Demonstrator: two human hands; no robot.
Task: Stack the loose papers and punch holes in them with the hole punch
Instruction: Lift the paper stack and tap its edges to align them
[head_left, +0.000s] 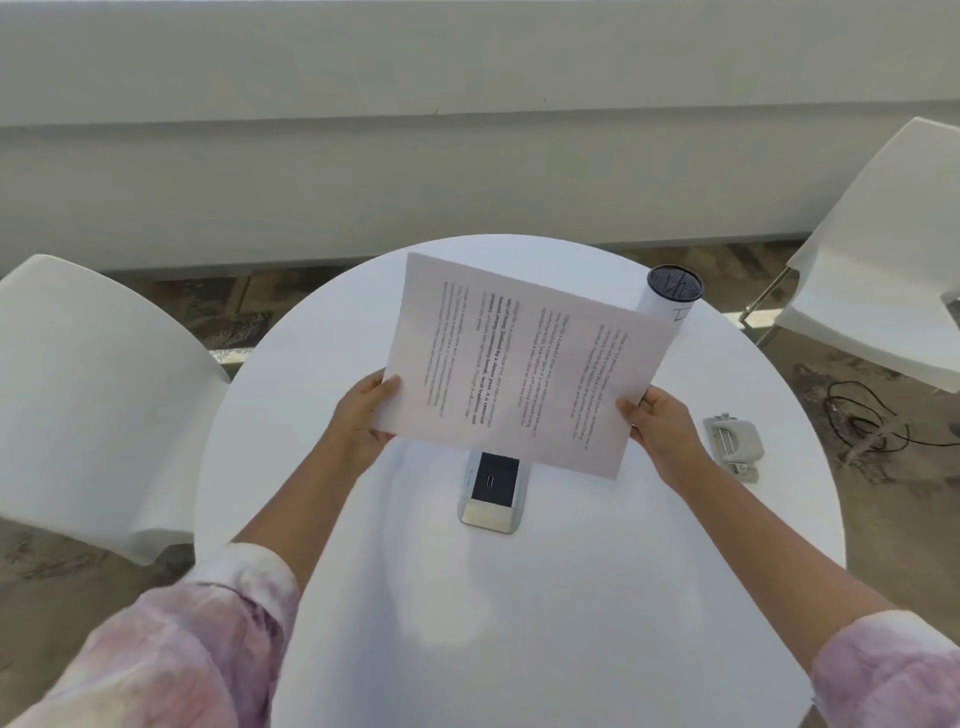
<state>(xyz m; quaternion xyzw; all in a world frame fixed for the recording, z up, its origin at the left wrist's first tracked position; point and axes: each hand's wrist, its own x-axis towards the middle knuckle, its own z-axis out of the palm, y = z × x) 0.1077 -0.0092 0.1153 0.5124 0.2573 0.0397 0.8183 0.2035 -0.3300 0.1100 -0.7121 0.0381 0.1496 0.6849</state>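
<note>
A stack of printed white papers (524, 364) is held above the round white table (519, 597), turned sideways so the text runs vertically. My left hand (363, 415) grips the stack's near left corner, thumb on top. At the near right edge, my right hand (662, 423) grips the stack the same way. The grey hole punch (733, 441) lies on the table to the right of my right hand, apart from it.
A small silver and black box with a paper clip picture (492, 491) sits on the table under the papers' near edge. A white cylinder with a dark mesh top (670, 296) stands at the far right. White chairs (98, 405) (883, 260) flank the table; a black cable (872, 415) lies on the floor.
</note>
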